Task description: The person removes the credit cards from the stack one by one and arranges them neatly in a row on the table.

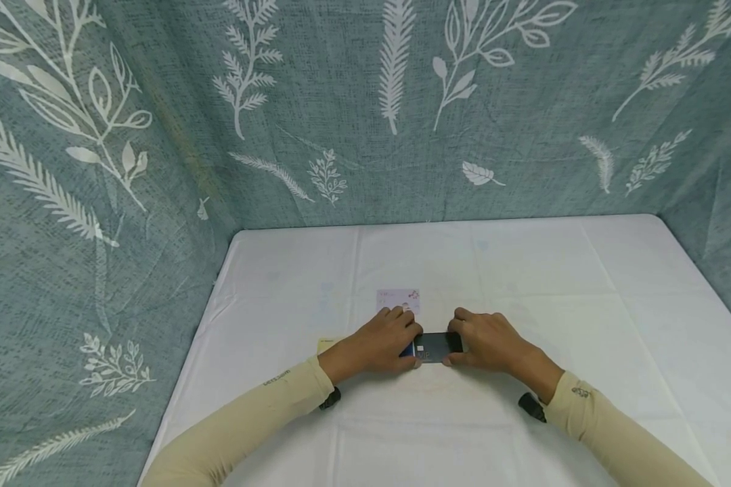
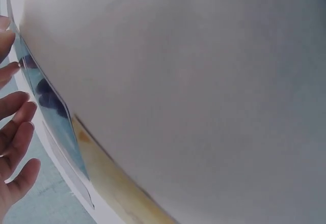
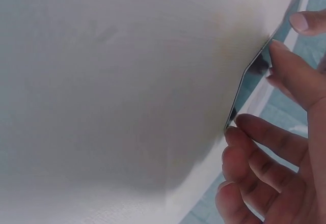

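Two cards lie end to end on the white cloth. The right one is a black card [image 1: 437, 347] with "VIP" lettering and a small pale square. Under my left hand [image 1: 385, 341] is a blue card [image 1: 409, 351], mostly covered; thumb and fingers hold it across its near and far edges beside the black card. My right hand [image 1: 486, 341] grips the black card's right end, thumb at the near corner and fingers at the far one. In the right wrist view, that card [image 3: 249, 84] looks flat and glossy between the fingertips.
Past the left hand lies a lilac card [image 1: 398, 297] with a floral print. A yellow card [image 1: 327, 343] shows partly behind the left wrist. The white tablecloth [image 1: 524, 270] meets a grey-green leaf-patterned curtain [image 1: 353, 108] at the back and sides.
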